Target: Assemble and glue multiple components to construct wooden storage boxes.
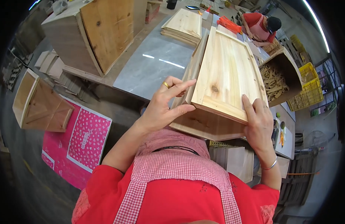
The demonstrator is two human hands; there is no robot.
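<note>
In front of me a pale wooden box [227, 71] lies tilted on the worktable, its framed, knotted top panel upward. The end toward me is open and shows a shaded inside. Around the near left corner, my left hand [168, 99] has its thumb at the lower edge and its index finger along the side edge. My right hand [257, 117] grips the near right corner, fingers on the top panel; its thumb is hidden. Beyond the box is a stack of flat wooden panels [183, 24].
The grey tabletop [144, 69] carries a large wooden cabinet [101, 31] at left. A carton of wood strips [278, 80] and yellow crates [308, 87] stand right. Another person [260, 28] works at the far right. A tapered wooden box [45, 106] rests on a pink covering [62, 149].
</note>
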